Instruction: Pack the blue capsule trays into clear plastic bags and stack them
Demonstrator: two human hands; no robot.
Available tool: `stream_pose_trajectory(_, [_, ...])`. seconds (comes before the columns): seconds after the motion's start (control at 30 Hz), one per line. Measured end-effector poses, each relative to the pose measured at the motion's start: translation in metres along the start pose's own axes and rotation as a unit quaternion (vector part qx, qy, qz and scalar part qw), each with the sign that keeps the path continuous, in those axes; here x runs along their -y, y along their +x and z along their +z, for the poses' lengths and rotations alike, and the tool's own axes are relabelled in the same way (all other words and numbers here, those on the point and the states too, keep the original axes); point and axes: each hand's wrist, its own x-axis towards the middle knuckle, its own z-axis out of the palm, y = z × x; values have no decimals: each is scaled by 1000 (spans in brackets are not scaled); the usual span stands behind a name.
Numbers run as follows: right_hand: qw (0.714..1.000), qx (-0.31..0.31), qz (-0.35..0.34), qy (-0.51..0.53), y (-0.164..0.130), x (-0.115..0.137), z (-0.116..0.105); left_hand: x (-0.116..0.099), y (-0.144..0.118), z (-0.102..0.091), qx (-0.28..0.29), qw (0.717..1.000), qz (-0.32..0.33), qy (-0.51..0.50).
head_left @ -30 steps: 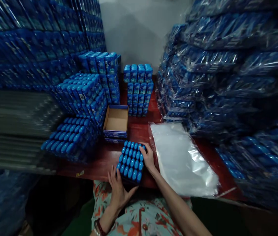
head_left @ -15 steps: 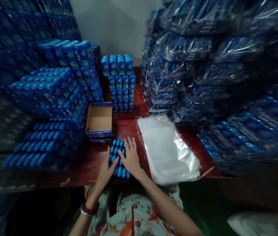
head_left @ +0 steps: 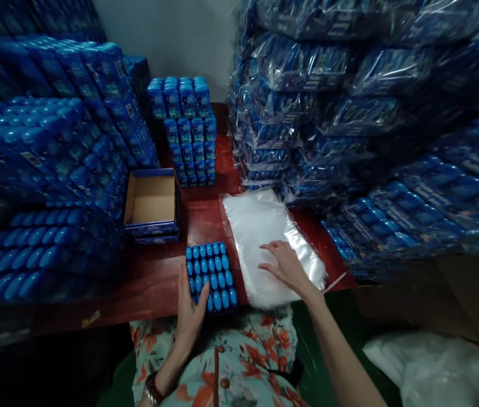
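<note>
A block of small blue containers with rounded tops, set in tight rows, stands at the table's front edge. My left hand rests against its left side and near corner, thumb and fingers apart. Over the stack of clear plastic bags, to the right of the block, is my right hand. Its fingers are spread, and nothing shows between them. Whether the fingertips touch the top bag I cannot tell.
An open cardboard tray sits atop another, left of centre. Blue container stacks rise behind it and along the left. Plastic-wrapped packs are piled high on the right. A whitish plastic bundle lies low at right.
My right hand has left the blue containers and moved right, over the plastic bags. My left hand stays at the block. The camera view has shifted a little to the right.
</note>
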Motion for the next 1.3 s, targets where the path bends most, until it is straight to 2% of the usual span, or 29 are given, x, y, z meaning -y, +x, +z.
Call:
stream_pose_trajectory(0.07, [999, 17, 30, -34, -7, -29, 1, -2, 1, -3, 11, 1000, -6, -8])
stream_pose_trajectory(0.17, [1000, -6, 28, 8, -9, -45, 12, -11, -2, -11, 22, 1000, -4, -4])
stream_pose_trajectory(0.23, [998, -27, 27, 55, -4, -43, 15, -24, 0, -16, 4, 999, 46, 20])
stream_pose_trajectory(0.33, [994, -31, 35, 96, 3, -37, 7, -48, 8, -17, 2, 982, 175, 64])
stream_pose_trajectory(0.43, [997, 50, 4, 54, 1, -37, -4, -71, 19, -11, 55, 958, 271, 83])
stream_pose_trajectory(0.5, [997, 75, -2, 15, -3, -39, -4, -81, 24, -5, 90, 950, 289, 74])
stream_pose_trajectory(0.67, [998, 7, 12, 61, 3, -41, 5, -91, 35, 15, 190, 939, 280, 67])
stream_pose_trajectory(0.77, [998, 11, -3, 66, 19, -30, -5, -97, 43, 33, 212, 904, 323, 182])
stream_pose_trajectory(0.87, [998, 51, -21, 15, 36, -11, -24, -108, 51, 58, 207, 837, 397, 316])
stream_pose_trajectory(0.97, [996, 81, -17, -39, 50, 4, -41, -119, 60, 82, 209, 782, 455, 371])
stream_pose_trajectory(1.03, [995, 91, -18, -48, 55, 7, -51, -126, 68, 93, 228, 774, 453, 379])
stream_pose_trajectory(1.17, [992, 101, -18, -72, 49, 10, -74, -138, 86, 95, 322, 809, 356, 340])
stream_pose_trajectory(1.23, [994, 73, -21, -83, 37, 17, -85, -143, 97, 89, 357, 818, 316, 322])
stream_pose_trajectory(1.3, [995, 29, -43, -86, 24, 28, -91, -146, 108, 81, 388, 815, 300, 308])
